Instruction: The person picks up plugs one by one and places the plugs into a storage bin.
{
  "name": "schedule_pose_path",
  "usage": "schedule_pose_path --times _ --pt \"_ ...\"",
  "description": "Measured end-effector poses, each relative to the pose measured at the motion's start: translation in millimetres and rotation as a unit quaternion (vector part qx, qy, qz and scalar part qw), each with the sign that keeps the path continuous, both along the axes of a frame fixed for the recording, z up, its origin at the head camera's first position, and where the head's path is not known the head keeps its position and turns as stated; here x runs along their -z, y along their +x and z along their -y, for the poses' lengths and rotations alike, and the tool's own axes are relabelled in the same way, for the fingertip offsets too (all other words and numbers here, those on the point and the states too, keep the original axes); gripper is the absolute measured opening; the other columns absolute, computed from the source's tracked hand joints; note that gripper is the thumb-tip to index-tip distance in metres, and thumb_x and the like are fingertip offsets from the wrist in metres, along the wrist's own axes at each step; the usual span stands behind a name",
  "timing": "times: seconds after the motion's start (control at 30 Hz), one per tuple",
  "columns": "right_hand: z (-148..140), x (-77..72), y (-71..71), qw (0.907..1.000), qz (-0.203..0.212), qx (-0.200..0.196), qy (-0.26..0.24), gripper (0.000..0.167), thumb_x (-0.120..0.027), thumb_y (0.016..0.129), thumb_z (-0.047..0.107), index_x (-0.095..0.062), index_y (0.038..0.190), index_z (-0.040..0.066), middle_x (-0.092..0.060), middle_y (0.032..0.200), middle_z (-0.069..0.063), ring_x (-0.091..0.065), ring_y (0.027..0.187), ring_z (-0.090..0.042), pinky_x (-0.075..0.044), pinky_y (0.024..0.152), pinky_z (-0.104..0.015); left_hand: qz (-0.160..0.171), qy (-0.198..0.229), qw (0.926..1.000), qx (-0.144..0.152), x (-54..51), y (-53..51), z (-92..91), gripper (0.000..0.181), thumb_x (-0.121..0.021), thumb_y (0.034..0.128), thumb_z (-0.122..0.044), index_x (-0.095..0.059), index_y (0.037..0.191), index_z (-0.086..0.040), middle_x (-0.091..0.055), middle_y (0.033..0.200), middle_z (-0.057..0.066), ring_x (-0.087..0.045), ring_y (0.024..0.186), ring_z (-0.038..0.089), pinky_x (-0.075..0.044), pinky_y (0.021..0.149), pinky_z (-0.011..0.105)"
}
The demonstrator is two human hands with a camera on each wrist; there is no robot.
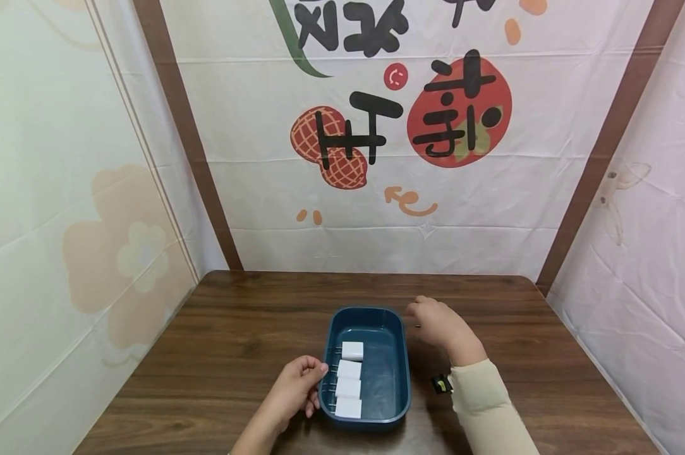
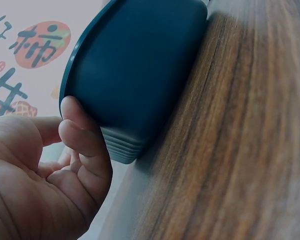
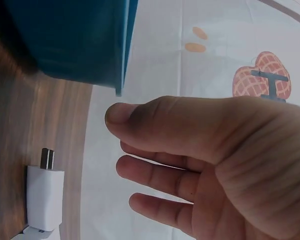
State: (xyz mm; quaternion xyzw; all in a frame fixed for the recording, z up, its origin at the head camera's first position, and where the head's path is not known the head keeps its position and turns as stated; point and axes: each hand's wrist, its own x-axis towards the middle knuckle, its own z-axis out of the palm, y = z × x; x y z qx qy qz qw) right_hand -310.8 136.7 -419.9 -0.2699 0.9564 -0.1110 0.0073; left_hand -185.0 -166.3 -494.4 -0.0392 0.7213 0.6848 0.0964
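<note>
One left hand has the rim of a dark blue box pinched at its left edge, in the lower middle of the frame, thumb up at the rim and the other fingers curled against the outside wall. Right hand is over by the upper right corner of that box, fingers relaxed and loosely spread, nothing in it as far as I can see. From the right wrist camera the thumb sits just beside the box's rim, with a bit of a gap between.

Inside the box there's a row of white plugs, four of them, lined up along the left side with their prongs pointing left. The right half of the box floor is bare blue plastic. Lower left of the right wrist view has another plug on the worktop, prongs pointing up the frame, and a bit of one more white piece cut off below it.

Beige sleeve on the right arm, plus a small black gadget with a yellow-green patch by the cuff. Behind the dark wood, a white sheet fills the top, printed with peanuts, a red fruit and chunky black characters.
</note>
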Motion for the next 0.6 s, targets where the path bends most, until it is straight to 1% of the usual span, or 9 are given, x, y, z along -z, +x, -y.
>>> schedule_pose_path --times 0.17,0.3,0.4,0.6 --pt "-3.8 4.4 -4.6 0.9999 -0.007 -0.002 0.014 0.032 -0.073 0.091 0.004 -0.071 0.123 0.004 -0.065 0.121 -0.014 -0.066 0.108 -0.033 -0.056 0.093 -0.050 -0.003 0.004 1.0000 0.002 0.6 0.1 0.4 0.035 -0.060 0.1048 -0.026 -0.053 0.114 0.007 -0.057 0.066 0.002 -0.053 0.049 0.011 -0.044 0.040 0.022" --pt "-6.9 8.0 -6.8 0.9996 0.000 0.009 0.028 0.034 -0.074 0.091 0.006 -0.070 0.125 0.003 -0.063 0.127 -0.019 -0.065 0.111 -0.036 -0.054 0.096 -0.053 -0.001 0.005 1.0000 0.004 1.1 0.4 0.6 0.035 -0.060 0.1048 -0.026 -0.053 0.114 0.007 -0.057 0.066 0.002 -0.053 0.049 0.011 -0.044 0.040 0.022" --pt "-9.0 10.7 -8.4 0.9993 0.001 0.012 0.034 0.036 -0.075 0.091 0.006 -0.069 0.126 0.002 -0.063 0.127 -0.020 -0.065 0.110 -0.038 -0.054 0.096 -0.054 0.000 0.004 1.0000 0.004 1.2 0.6 0.6 0.035 -0.060 0.1048 -0.026 -0.053 0.114 0.007 -0.057 0.065 0.002 -0.053 0.049 0.011 -0.044 0.040 0.022" --pt "-12.1 14.9 -11.1 0.9989 -0.020 0.003 0.042 0.032 -0.073 0.089 0.001 -0.071 0.122 0.002 -0.065 0.116 -0.016 -0.066 0.104 -0.034 -0.056 0.092 -0.051 -0.004 0.002 1.0000 0.002 0.0 0.7 0.3 0.035 -0.060 0.1049 -0.026 -0.054 0.114 0.007 -0.058 0.066 0.002 -0.053 0.049 0.011 -0.043 0.040 0.022"
